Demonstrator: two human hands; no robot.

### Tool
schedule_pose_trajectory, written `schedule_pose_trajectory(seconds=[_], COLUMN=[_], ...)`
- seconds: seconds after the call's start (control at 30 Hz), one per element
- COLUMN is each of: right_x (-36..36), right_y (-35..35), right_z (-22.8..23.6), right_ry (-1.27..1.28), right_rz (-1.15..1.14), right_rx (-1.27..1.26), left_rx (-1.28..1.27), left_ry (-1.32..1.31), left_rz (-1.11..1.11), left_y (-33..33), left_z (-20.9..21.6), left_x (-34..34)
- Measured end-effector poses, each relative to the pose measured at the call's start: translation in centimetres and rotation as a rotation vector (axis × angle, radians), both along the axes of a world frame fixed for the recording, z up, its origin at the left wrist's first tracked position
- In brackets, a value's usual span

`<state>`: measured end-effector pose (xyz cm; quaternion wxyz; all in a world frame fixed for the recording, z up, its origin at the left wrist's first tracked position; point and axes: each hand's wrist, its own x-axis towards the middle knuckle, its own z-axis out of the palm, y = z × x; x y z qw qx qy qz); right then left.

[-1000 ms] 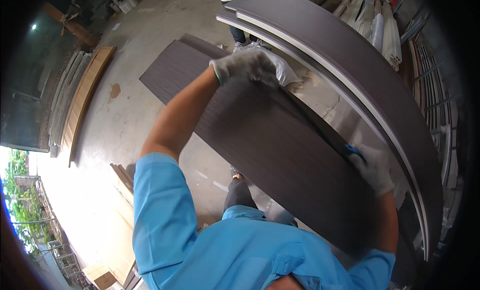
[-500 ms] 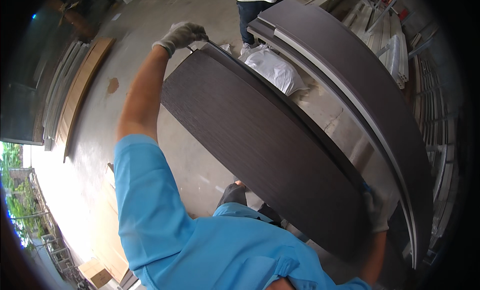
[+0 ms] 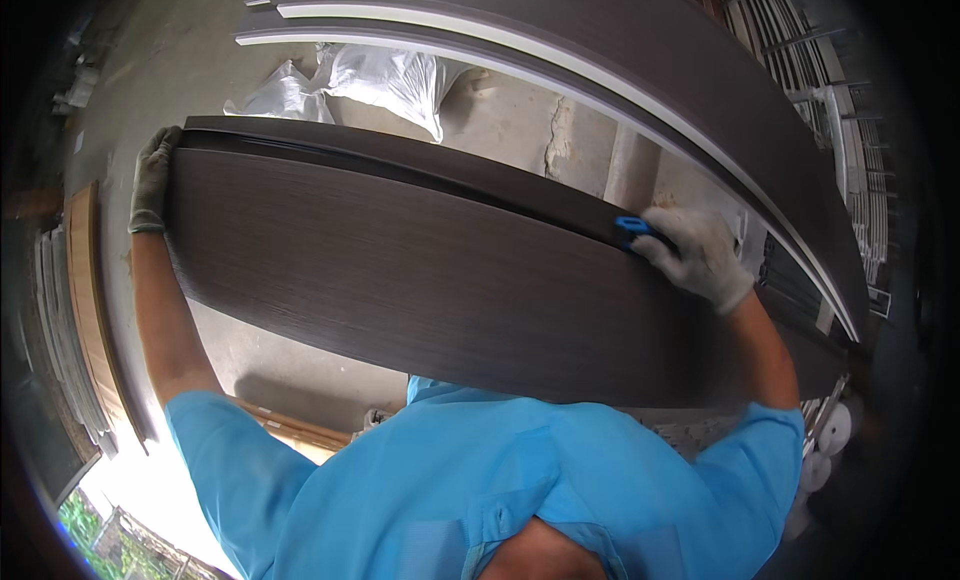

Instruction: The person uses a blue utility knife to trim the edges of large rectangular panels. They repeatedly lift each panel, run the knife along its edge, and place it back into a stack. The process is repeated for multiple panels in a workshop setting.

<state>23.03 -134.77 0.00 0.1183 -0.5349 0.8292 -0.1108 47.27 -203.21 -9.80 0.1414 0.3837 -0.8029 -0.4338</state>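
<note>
A long dark brown wood-grain panel (image 3: 420, 270) lies across in front of my body, with a black groove or strip (image 3: 420, 185) running along its far edge. My left hand (image 3: 152, 180), in a pale work glove, is closed around the panel's left end; its fingertips are partly hidden. Near the right part of the far edge, my gloved right hand (image 3: 695, 255) grips a small blue-and-black hand tool (image 3: 632, 226). The tool's blue end rests at or just above the groove; its working tip cannot be made out.
Larger dark panels with white edges (image 3: 450, 25) stand beyond mine, curving down the right. White sacks (image 3: 390, 80) lie on the concrete floor (image 3: 510, 105). Boards (image 3: 88, 300) lean at the left, long pale stock fills a rack (image 3: 800, 50) at the far right, and white rolls (image 3: 835, 425) sit lower right.
The view has turned, so the panel now lies more level. My left hand is now at its left end, and my right hand with the tool shows clearly. The standing person has left view.
</note>
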Motion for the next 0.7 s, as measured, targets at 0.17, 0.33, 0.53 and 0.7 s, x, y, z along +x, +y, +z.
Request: schedule_pose_trajectory(seconds=[0.17, 0.33, 0.53, 0.7], right_x=[0.2, 1.6, 3.4, 4.4], right_y=[-7.2, -13.4, -21.6, -29.0], right_z=[-0.7, -1.0, -1.6, -2.0], right_ry=[0.025, 0.058, 0.148, 0.11], right_rz=[0.117, 0.129, 0.148, 0.159], right_rx=[-0.027, -0.071, -0.152, -0.139], left_rx=[0.078, -0.065, 0.012, 0.047], left_ry=[0.021, 0.085, 0.076, 0.09], left_rz=[-0.089, -0.172, -0.109, -0.079], left_y=[2.1, 3.5, 5.3, 5.8], left_z=[0.7, 1.3, 2.2, 2.2], left_x=[-0.4, -0.9, -1.4, -1.9])
